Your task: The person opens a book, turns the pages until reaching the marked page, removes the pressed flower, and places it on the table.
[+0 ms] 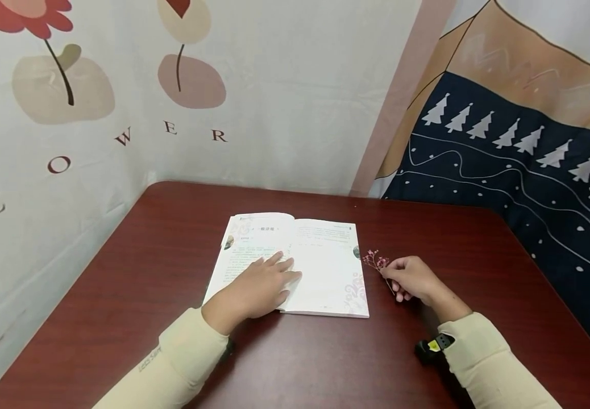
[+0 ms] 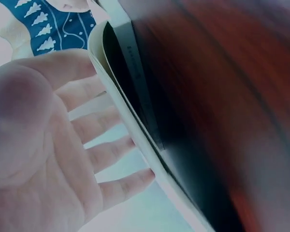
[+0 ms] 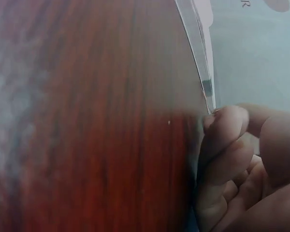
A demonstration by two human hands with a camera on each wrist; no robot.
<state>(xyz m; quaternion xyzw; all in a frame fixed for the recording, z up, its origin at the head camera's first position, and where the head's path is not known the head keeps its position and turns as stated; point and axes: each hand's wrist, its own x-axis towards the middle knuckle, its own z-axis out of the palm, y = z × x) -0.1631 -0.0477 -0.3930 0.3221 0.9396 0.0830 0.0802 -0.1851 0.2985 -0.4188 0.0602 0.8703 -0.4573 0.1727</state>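
Observation:
An open book [image 1: 325, 278] lies on the table with printed text on its left page and a mostly blank right page. My left hand [image 1: 259, 287] rests across the pages near the spine, its fingers spread and straight. In the left wrist view, that hand's fingers [image 2: 125, 186] reach over the book's edge [image 2: 135, 130]. Just right of the book, my right hand [image 1: 415, 278] pinches the thin stem of a sprig of tiny pink flowers [image 1: 374, 259] between thumb and fingers. The right wrist view shows the curled fingers [image 3: 227, 154] beside the tabletop; the sprig is mostly hidden there.
The dark red wooden table [image 1: 320, 363] extends around the book. Behind it hangs a pale cloth [image 1: 295, 113] printed with flowers and letters. A navy cloth [image 1: 484, 153] with white trees hangs on the right. A black wrist device [image 1: 433, 346] is at the right cuff.

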